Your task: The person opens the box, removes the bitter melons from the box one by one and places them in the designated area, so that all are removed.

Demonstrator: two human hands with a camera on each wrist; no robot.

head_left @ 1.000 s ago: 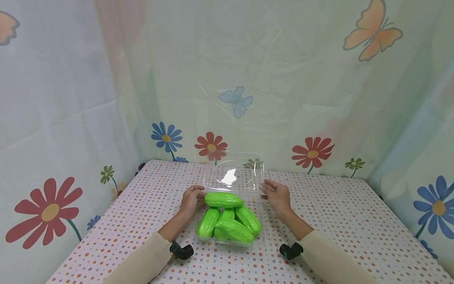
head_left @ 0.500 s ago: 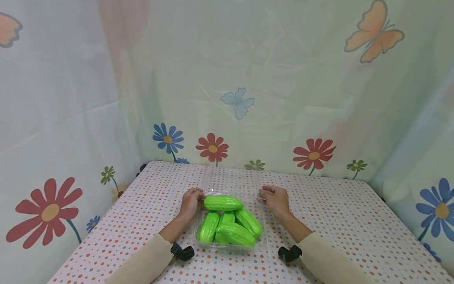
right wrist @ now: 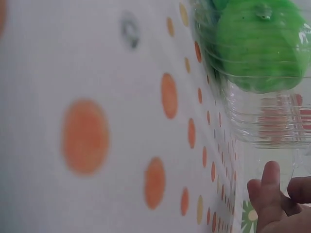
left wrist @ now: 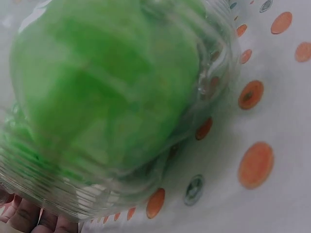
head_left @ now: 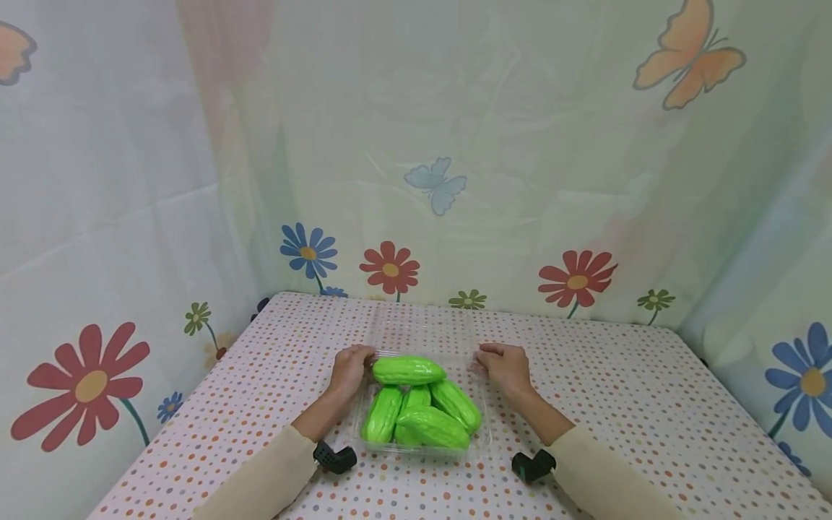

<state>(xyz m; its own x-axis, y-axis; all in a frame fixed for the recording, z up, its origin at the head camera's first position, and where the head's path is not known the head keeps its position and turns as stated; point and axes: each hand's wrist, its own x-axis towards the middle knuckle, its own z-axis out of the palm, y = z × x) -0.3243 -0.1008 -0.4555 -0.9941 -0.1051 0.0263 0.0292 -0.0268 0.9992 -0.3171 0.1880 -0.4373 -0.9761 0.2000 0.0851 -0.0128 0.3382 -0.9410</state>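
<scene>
Gourds [head_left: 432, 427], glossy and green, are lying heaped inside a clear container [head_left: 416, 451] on the dotted table [head_left: 637, 404], its lid [head_left: 425, 328] standing open on the far side. I am holding the hands apart: the left hand [head_left: 349, 370] is touching the container's far left corner, while the right hand [head_left: 509, 367] is resting fingertips at the far right edge. Whether either is pinching plastic, I cannot tell.

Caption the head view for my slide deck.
Left hand and right hand flank an open, clear plastic box of oblong green gourds.
</scene>
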